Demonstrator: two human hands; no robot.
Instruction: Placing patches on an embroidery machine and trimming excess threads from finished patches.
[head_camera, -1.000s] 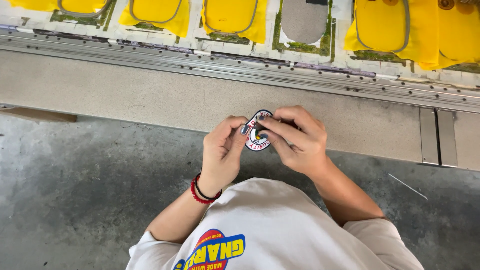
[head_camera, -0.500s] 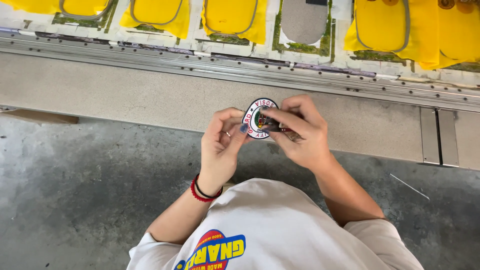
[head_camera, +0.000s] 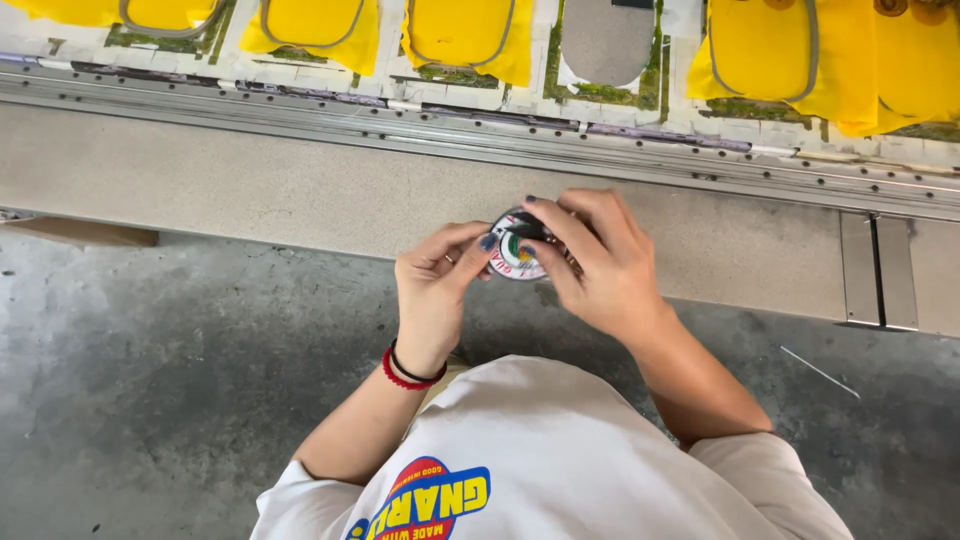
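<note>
I hold a small round embroidered patch, white with a red rim and a coloured middle, in front of me over the edge of a grey work table. My left hand pinches its left edge with thumb and forefinger; a red and a black band circle that wrist. My right hand covers the patch's right side, fingers curled over its top with a small dark tool or clip against it. Much of the patch is hidden under my right fingers.
A metal rail runs along the table's far side. Beyond it lie several yellow fabric pieces in hoops and one grey piece. Below is a concrete floor with a cardboard scrap at left.
Both hands have shifted slightly with the patch, which has been turned between the fingers. My right fingers now cover more of its top and right side.
</note>
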